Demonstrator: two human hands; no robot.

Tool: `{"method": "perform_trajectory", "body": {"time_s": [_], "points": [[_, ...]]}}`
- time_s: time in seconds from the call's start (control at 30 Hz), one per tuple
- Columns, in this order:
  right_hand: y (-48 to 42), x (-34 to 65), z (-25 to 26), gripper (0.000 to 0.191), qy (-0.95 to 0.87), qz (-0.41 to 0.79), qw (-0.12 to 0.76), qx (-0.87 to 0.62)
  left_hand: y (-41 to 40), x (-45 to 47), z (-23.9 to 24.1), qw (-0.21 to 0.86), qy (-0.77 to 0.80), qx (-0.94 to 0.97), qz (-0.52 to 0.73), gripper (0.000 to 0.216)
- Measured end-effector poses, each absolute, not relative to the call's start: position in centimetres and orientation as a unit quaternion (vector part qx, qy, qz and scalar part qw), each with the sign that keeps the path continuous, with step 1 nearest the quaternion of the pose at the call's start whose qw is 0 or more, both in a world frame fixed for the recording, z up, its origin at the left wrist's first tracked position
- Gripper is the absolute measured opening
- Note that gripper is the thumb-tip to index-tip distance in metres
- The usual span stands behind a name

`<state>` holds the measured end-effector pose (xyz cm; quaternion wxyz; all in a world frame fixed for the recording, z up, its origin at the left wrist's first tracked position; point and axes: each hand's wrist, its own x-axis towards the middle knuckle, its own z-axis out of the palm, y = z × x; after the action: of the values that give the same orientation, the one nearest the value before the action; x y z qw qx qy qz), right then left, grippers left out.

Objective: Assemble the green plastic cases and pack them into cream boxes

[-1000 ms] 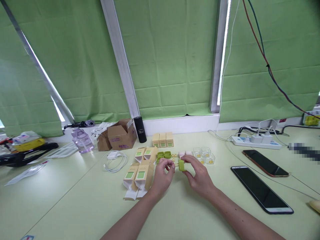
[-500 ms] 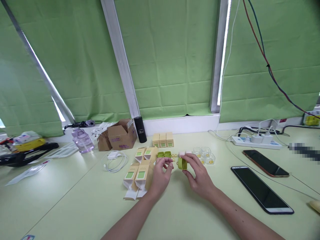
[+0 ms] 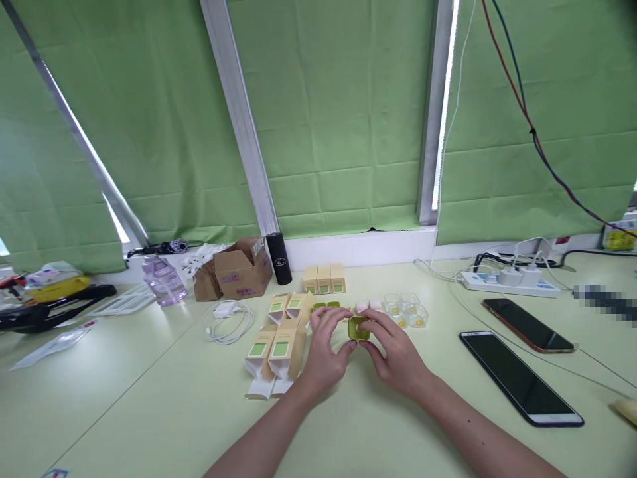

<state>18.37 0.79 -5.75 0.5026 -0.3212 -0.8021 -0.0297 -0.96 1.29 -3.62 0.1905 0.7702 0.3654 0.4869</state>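
Both my hands meet at the middle of the pale green table (image 3: pixel 149 398) around a small green square case (image 3: pixel 357 328). My right hand (image 3: pixel 393 352) pinches the case from the right and above, with fingers curled. My left hand (image 3: pixel 323 348) touches its left side with bent fingers. Just behind lie more green cases (image 3: pixel 326 306), two pink-white pieces (image 3: pixel 368 305) and clear little boxes with yellow pieces (image 3: pixel 408 309). Tan cartons with green labels (image 3: pixel 279 338) lie to the left of my left hand.
Three upright tan boxes (image 3: pixel 324 279), a black cylinder (image 3: pixel 279 257) and a brown cardboard box (image 3: pixel 239 269) stand at the back. A white charger cable (image 3: pixel 229 318) lies left. Two phones (image 3: pixel 520 377) and a power strip (image 3: pixel 507 282) lie right. A purple bottle (image 3: pixel 163 279) stands far left.
My right hand has turned the green case from upright to flat and lowered it toward the table. My left hand has moved right and come against the case.
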Motion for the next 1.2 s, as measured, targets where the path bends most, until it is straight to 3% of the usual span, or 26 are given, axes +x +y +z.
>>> {"method": "perform_trajectory", "body": {"time_s": [1.2], "points": [[0.69, 18.1, -5.31, 0.032, -0.802, -0.093, 0.514, -0.29, 1.28, -0.95, -3.58, 0.174, 0.36, 0.765, 0.504, 0.037]]}}
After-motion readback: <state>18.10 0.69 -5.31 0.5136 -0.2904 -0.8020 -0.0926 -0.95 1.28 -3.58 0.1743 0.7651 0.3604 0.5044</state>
